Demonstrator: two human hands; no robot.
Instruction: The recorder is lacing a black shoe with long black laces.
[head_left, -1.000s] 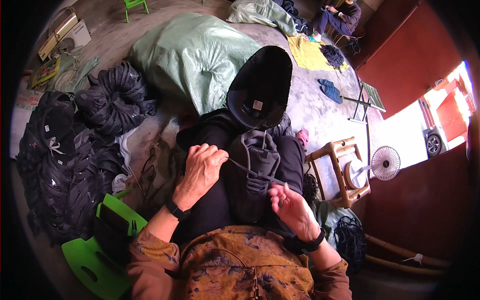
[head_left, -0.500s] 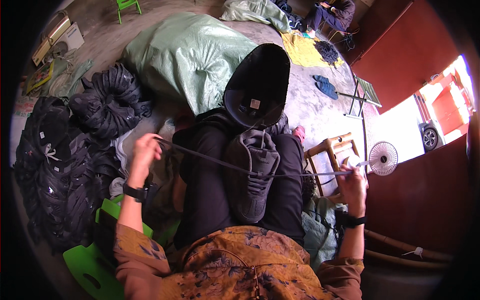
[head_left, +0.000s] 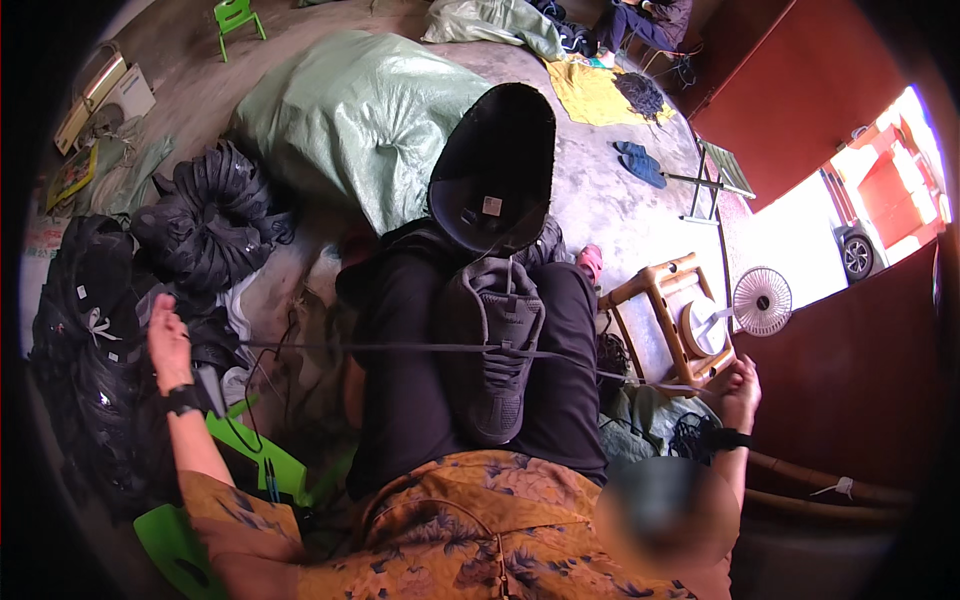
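Observation:
A dark grey shoe [head_left: 495, 395] rests between my thighs, its toe toward my body. A long flat dark shoelace [head_left: 420, 347] crosses its front and stretches out to both sides. My left hand [head_left: 170, 345] is far out at the left with its fingers bunched at that lace's end; the last bit is lost against dark things behind. At the right, my right hand [head_left: 740, 392] has curled fingers at the other end. A black, open shell-shaped piece [head_left: 495, 165] with a small white label stands beyond the shoe, at my knees. A blurred patch covers part of my right sleeve.
Black shoe parts [head_left: 95, 350] lie heaped at the left, beside a green plastic chair [head_left: 175, 550]. A large pale green sack [head_left: 350, 120] lies ahead. A bamboo stool [head_left: 660, 300] and a small white fan [head_left: 763, 300] stand at the right. Another person [head_left: 650, 25] sits far off.
My hands have moved farther apart, the left one outward and down, the right one outward and slightly down. The shoelace now spans a wider stretch across the shoe. The view has shifted slightly.

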